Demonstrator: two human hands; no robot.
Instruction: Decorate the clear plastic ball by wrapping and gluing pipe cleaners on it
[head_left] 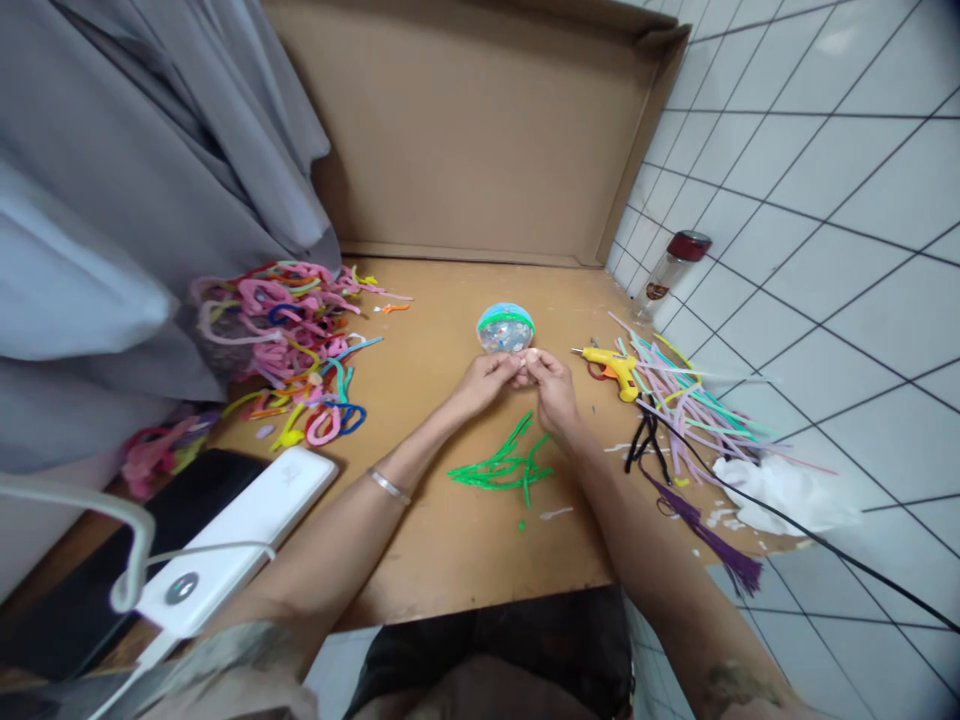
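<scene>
Left hand (484, 382), right hand (553, 388): fingertips meeting over worktop (420, 375); can't tell if pinching something small. Ball (506, 325) sits just beyond fingertips: blue top, green band, clear-looking lower part. Probably light, hollow, smooth; may slip or roll, might crack if squeezed. Best cupped from both sides at band. Green strips (495, 470) on near side, likely soft, bendy; take by ends.

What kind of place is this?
Probably a crafting corner: a yellow plastic glue gun and a tangled, many-coloured heap of fuzzy stems lie on a brown table beside a white tiled wall.
</scene>
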